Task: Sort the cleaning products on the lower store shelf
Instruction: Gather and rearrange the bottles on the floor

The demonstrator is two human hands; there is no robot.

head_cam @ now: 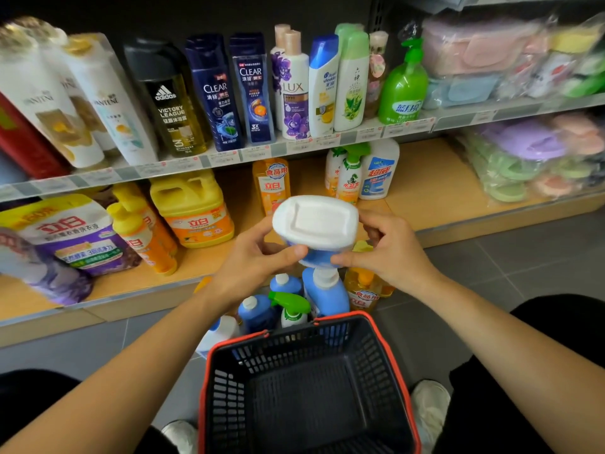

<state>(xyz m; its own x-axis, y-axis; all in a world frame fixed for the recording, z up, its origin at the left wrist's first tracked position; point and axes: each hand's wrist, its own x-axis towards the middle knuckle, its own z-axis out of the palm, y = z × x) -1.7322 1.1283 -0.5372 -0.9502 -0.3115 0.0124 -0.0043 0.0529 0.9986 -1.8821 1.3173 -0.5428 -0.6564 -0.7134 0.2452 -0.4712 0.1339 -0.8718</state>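
I am holding a white and blue bottle [316, 224] upside down in both hands, with its flat white bottom facing me. It is up in the air, over the front edge of the lower shelf [435, 188]. My left hand [252, 267] is pinching it from the left, and my right hand [389, 250] is pinching it from the right, fingers curled. More blue bottles [324, 293] are standing on the floor between the shelf edge and my black basket [304, 381].
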